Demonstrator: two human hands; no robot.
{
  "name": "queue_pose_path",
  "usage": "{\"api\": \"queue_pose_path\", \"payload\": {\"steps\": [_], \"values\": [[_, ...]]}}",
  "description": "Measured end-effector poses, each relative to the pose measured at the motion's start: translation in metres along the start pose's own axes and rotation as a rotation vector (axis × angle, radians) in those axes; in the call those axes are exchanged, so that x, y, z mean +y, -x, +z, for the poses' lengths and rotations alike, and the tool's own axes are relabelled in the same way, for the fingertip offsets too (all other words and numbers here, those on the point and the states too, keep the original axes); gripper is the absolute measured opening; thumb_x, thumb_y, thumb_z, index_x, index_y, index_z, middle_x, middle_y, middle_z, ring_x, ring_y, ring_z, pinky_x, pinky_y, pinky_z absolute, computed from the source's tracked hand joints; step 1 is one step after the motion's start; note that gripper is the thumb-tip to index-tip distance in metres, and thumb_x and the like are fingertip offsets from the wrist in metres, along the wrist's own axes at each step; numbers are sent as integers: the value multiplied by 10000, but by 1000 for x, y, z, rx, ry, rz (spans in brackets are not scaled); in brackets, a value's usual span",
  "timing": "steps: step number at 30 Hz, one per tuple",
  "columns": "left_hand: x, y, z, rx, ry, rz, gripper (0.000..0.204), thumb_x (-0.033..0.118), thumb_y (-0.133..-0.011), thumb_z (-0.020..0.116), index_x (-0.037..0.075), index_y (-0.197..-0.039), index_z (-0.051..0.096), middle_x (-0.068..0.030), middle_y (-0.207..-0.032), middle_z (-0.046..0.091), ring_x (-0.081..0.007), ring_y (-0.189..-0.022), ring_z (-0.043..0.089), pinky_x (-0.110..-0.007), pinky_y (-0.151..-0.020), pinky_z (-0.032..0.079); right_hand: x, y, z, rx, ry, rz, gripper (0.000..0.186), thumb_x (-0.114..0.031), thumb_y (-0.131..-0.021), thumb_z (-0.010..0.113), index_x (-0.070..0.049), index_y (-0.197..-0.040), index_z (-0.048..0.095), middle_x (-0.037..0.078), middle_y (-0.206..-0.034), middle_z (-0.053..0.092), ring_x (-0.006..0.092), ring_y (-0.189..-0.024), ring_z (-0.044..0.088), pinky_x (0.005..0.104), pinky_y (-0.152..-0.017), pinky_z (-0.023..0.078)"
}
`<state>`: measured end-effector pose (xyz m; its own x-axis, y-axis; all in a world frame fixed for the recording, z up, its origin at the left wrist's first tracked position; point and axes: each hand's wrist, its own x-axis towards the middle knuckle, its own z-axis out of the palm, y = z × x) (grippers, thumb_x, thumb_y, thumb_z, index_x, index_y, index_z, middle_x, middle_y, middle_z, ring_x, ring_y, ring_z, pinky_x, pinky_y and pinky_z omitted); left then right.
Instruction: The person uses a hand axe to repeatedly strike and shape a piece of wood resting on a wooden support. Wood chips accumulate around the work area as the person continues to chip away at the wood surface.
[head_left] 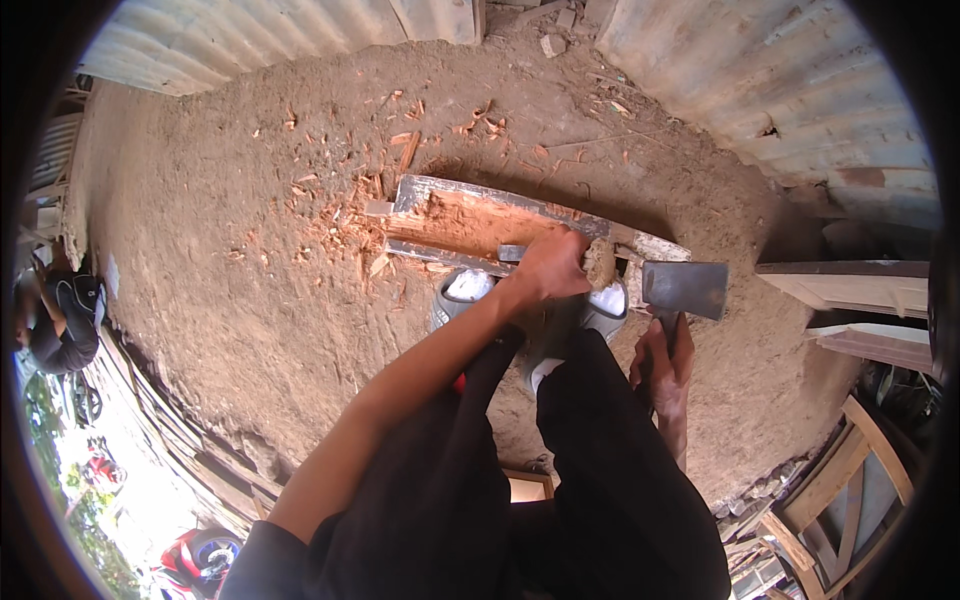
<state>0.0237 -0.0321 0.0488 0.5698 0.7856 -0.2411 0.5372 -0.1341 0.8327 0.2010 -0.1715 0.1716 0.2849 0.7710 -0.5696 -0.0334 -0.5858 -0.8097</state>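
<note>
A long piece of wood (470, 226) lies on the dirt ahead of my feet. Its middle is hollowed out to bare reddish wood, and its rims are weathered grey. My left hand (556, 264) is closed around a chisel, with the grey metal blade (512, 253) sticking out leftward over the hollow. On the other side of the fist shows the chisel's frayed brown handle end (600, 263). My right hand (664, 362) grips the handle of a tool with a broad, dark rectangular blade (686, 289), held right of the wood and apart from it.
Reddish wood chips (340, 225) are scattered on the dirt floor. My shoes (455, 300) stand against the wood's near side. Corrugated metal sheets (780, 90) border the far side. At right are boards (850, 290) and a wooden frame (840, 480). A person (62, 315) is at far left.
</note>
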Motion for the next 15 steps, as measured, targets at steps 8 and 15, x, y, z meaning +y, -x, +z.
{"api": "queue_pose_path", "payload": {"steps": [8, 15], "values": [[11, -3, -9, -119, -33, -38, 261, 160, -661, 727, -22, -848, 727, -294, -892, 714, -461, -915, 717, -522, -830, 580, -4, 4, 6, -30, 45, 21, 346, -258, -1056, 575, 5, -1276, 527, 42, -688, 521, 122, -448, 498, 267, -403, 408], [10, -3, -6, -138, -85, 3, 259, 163, -664, 729, 3, -868, 743, -286, -888, 720, -451, -912, 722, -522, -850, 584, 13, 0, 10, -12, 126, -49, 331, -250, -1055, 583, 4, -1261, 533, 33, -688, 529, 108, -452, 483, 268, -401, 400]]}}
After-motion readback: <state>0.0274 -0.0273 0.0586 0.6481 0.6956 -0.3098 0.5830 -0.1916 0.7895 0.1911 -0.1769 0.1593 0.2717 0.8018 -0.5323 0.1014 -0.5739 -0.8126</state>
